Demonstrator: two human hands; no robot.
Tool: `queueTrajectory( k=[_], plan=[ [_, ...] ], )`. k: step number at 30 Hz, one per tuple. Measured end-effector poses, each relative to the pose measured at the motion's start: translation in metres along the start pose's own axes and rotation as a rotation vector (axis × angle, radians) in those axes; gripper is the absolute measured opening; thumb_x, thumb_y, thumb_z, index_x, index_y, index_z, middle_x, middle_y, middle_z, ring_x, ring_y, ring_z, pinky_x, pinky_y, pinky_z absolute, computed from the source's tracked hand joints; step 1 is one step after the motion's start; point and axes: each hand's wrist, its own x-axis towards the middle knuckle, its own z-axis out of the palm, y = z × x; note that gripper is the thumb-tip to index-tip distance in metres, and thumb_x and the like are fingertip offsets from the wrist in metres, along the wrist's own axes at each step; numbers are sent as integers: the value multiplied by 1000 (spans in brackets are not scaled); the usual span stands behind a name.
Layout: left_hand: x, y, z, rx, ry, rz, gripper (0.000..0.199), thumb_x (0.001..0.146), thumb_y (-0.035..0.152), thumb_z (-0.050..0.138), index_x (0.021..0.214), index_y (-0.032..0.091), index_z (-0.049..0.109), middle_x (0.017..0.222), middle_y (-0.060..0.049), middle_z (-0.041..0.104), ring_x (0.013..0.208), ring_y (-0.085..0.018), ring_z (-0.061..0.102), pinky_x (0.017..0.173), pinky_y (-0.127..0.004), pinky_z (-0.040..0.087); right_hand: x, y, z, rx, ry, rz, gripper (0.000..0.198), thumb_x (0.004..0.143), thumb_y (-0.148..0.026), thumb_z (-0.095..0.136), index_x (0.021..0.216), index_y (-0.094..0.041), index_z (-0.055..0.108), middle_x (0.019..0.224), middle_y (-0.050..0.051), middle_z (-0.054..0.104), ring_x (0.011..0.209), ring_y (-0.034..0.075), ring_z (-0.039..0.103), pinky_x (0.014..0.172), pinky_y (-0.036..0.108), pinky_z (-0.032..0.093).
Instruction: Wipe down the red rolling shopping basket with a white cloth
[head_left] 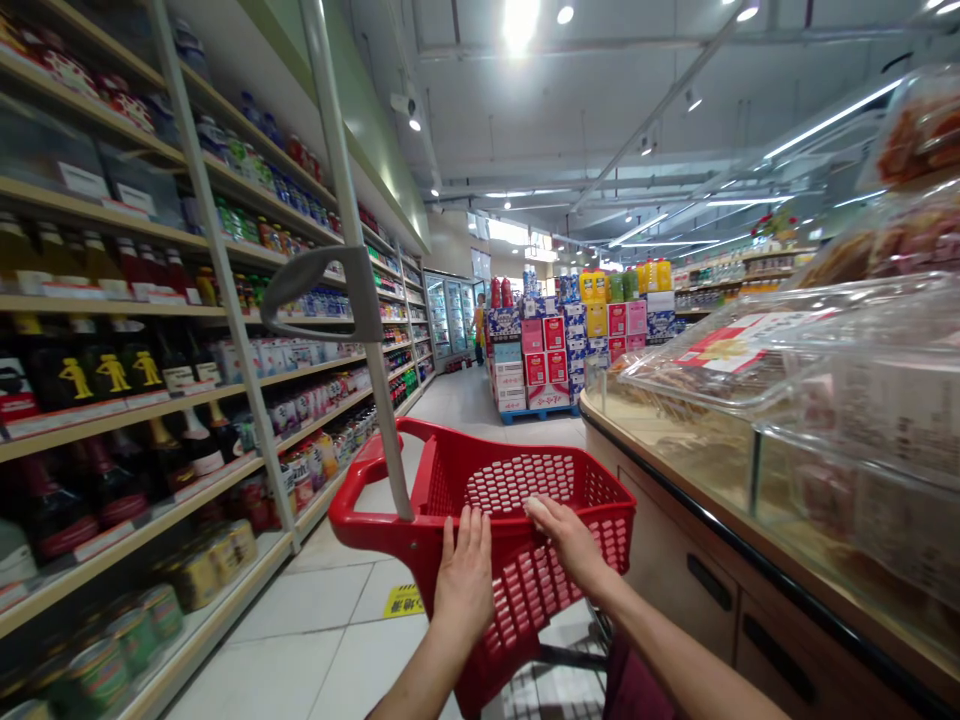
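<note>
A red plastic shopping basket cart (517, 590) with a perforated basket stands right in front of me. Its grey upright pole (356, 210) carries a grey loop grip (322, 295) and rises at the left. My left hand (466, 575) lies on the basket's near side, fingers stretched out flat with the tips at the rim. To its right, my right hand (566, 538) rests over the same rim with its fingers close together. A small white thing (535, 508) shows at its fingertips, too small to name. The visible part of the basket's inside holds no goods.
Shelves (142, 430) of bottles and cans line the left. Plastic-boxed food (735, 350) covers a glass-edged counter (675, 450) close on the right. Stacked drink cartons (547, 360) stand ahead on a blue pallet. A person (480, 328) is far down the tiled aisle. A yellow floor sticker (403, 601) lies left of the cart.
</note>
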Motion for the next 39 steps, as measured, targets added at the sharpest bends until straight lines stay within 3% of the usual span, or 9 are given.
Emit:
queueTrajectory(
  k=[6,11,17,21,25,29,31,36,39],
  plan=[
    [0,5,4,12,32,-10,64,72,29,41,131,7,26,138,-14,27,130,-28,12,105,-48,4,-5,12,1,-84,101,208,41,79,-7,37,109,-26,58,119,7,53,113,22,45,93,43,36],
    [0,5,6,23,47,-20,65,72,29,42,130,6,27,137,-16,28,129,-29,14,105,-48,4,-3,-15,25,33,122,-36,42,80,-8,39,112,-29,55,125,3,48,119,19,38,97,41,33],
    [4,8,7,1,50,-33,65,71,28,43,130,6,28,138,-15,28,129,-29,13,105,-48,5,-6,1,18,-74,181,245,46,77,-3,33,114,-20,55,122,10,50,118,23,39,97,43,33],
    [0,8,-1,-82,55,-15,61,70,26,42,128,7,33,136,-14,31,129,-28,18,105,-48,10,1,-36,39,45,165,7,52,77,-3,34,121,-26,47,128,4,45,120,18,37,98,38,33],
    [-17,-31,-18,-205,243,68,54,71,20,40,124,17,40,130,-5,43,124,-19,30,107,-42,12,-2,-20,31,0,178,12,52,75,-2,33,119,-26,49,124,5,49,118,19,39,98,41,33],
    [-27,-88,-31,-145,479,-351,48,71,18,38,118,9,44,127,-12,45,123,-22,31,105,-46,14,-5,12,18,-54,208,174,50,74,-1,32,114,-22,54,119,8,52,116,21,42,97,43,34],
    [-26,-104,-33,-143,393,-398,48,67,18,40,114,12,48,124,-11,48,122,-25,31,103,-51,14,4,-10,26,13,209,124,46,77,-4,34,114,-23,54,119,8,53,114,21,44,96,42,36],
    [-22,-101,-32,-157,273,-314,47,64,17,40,110,16,51,118,-7,53,120,-26,32,101,-58,7,37,-131,61,246,244,-101,55,78,-3,33,127,-27,39,126,6,46,120,18,37,96,40,38],
    [-25,-98,-31,-152,271,-290,50,63,15,40,112,16,49,121,-7,51,122,-25,29,102,-57,5,40,-149,63,262,209,-199,57,79,-3,35,130,-28,34,130,4,42,123,19,31,99,42,33]
  ],
)
